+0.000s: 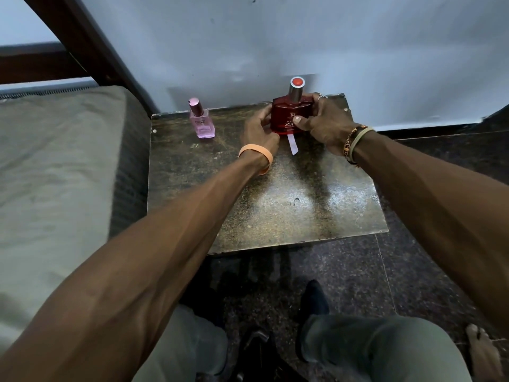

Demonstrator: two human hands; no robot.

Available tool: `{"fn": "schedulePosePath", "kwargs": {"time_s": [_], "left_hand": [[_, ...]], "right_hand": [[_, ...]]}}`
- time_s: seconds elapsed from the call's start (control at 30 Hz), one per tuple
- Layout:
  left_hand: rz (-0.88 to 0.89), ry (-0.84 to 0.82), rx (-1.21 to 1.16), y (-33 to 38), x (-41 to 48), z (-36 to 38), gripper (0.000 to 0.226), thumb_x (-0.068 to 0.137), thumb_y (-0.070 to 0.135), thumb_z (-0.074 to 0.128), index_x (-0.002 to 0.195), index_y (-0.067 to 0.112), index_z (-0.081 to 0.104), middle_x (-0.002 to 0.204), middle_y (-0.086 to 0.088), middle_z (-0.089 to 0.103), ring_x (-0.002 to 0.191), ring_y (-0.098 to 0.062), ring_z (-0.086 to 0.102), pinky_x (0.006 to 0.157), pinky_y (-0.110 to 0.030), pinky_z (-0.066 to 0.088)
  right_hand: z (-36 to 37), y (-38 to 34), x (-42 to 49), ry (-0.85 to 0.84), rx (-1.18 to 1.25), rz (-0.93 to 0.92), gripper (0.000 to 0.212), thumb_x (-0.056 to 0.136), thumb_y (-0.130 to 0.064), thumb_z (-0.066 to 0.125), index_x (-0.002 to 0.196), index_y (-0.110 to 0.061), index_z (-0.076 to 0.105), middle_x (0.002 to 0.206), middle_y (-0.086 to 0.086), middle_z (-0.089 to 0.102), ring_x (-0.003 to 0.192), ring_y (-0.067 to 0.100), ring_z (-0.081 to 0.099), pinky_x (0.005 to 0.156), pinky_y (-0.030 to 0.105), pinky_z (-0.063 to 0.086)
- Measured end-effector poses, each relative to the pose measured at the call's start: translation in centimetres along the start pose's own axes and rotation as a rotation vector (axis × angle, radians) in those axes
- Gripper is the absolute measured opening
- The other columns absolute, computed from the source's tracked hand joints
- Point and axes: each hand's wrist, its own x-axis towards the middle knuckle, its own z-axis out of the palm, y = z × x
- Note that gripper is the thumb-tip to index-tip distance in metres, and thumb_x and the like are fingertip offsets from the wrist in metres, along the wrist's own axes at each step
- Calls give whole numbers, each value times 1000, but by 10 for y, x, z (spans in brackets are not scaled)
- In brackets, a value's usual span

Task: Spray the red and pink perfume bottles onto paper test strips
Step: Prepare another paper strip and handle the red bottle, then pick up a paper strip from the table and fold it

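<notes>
Right hand (321, 125): wrapped round the right flank of the red perfume bottle (289, 114), thumb across its label. Left hand (260, 130): fingers closed on the bottle's left flank. Bottle: upright between both hands, silver cap (296, 86) on. Paper test strip (292, 144): white, pokes out just below the bottle, between the wrists; whether pinned or loose, cannot tell. Pink perfume bottle (202, 121): upright, capped, untouched, well left of the left hand. Table (275, 199): dark, scuffed. Advice: steady the base with one hand, pull the cap straight up, aim the nozzle at the strip
</notes>
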Motion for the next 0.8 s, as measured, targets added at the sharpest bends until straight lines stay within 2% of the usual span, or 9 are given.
{"fn": "schedulePosePath", "kwargs": {"time_s": [0.13, 0.27, 0.4, 0.53, 0.57, 0.63, 0.67, 0.73, 0.8], "left_hand": [[-5, 0, 21, -3, 3, 0, 67, 75, -19, 54, 135, 10, 49, 124, -11, 62, 104, -25, 64, 86, -37, 53], [-21, 42, 45, -8, 4, -1, 63, 76, -20, 54, 133, 7, 51, 116, -6, 62, 100, -8, 55, 86, -17, 50], [-48, 40, 127, -13, -1, -7, 62, 79, -18, 52, 136, 5, 47, 130, -10, 58, 118, -16, 55, 99, -26, 47], [-27, 24, 185, -11, -21, -15, 53, 81, -14, 50, 132, 2, 51, 124, -13, 61, 113, -18, 58, 94, -19, 46], [-18, 13, 191, -9, -29, -17, 51, 82, -13, 50, 130, 1, 52, 123, -13, 62, 112, -19, 58, 92, -17, 45], [-8, -22, 204, -5, -49, -21, 47, 83, -12, 51, 128, 1, 54, 123, -14, 62, 113, -20, 59, 94, -17, 44], [-10, -39, 209, -4, -57, -23, 46, 83, -11, 52, 127, 2, 55, 123, -13, 63, 113, -20, 59, 96, -20, 45], [-2, -66, 209, 2, -79, -28, 42, 84, -9, 55, 124, 3, 58, 120, -12, 65, 110, -21, 61, 98, -30, 49], [6, -73, 223, 8, -104, -36, 37, 84, -5, 57, 120, 5, 62, 116, -10, 67, 107, -20, 63, 99, -34, 49]], "right_hand": [[-1, 2, 1, 1, -20, 1, 48, 90, 5, 62, 133, -10, 50, 126, 9, 64, 119, 21, 58, 108, 37, 45], [-1, 6, 1, 17, 8, 31, 53, 88, 10, 61, 135, -10, 47, 124, 10, 64, 115, 22, 62, 103, 35, 49], [-2, 11, -8, 124, -89, 58, 58, 87, 5, 63, 140, -13, 46, 127, 8, 61, 116, 20, 59, 101, 37, 50], [1, 12, -38, 252, -186, 50, 55, 91, 6, 55, 142, -10, 42, 141, 11, 50, 127, 23, 50, 101, 28, 45], [1, 11, -48, 267, -206, 51, 55, 91, 6, 52, 143, -9, 41, 142, 12, 48, 122, 22, 53, 96, 23, 46], [2, 8, -72, 277, -258, 62, 54, 93, 5, 49, 144, -9, 40, 141, 12, 50, 100, 12, 58, 79, 14, 46], [3, 6, -83, 276, -293, 64, 51, 94, 3, 49, 143, -9, 42, 139, 11, 52, 94, 10, 57, 74, 14, 45], [4, -1, -110, 276, -376, 33, 46, 94, 0, 51, 139, -9, 48, 135, 11, 56, 104, 17, 59, 83, 24, 47], [6, -9, -140, 239, -476, 0, 43, 95, -4, 52, 137, -11, 52, 136, 10, 57, 118, 23, 56, 97, 32, 47]]}}
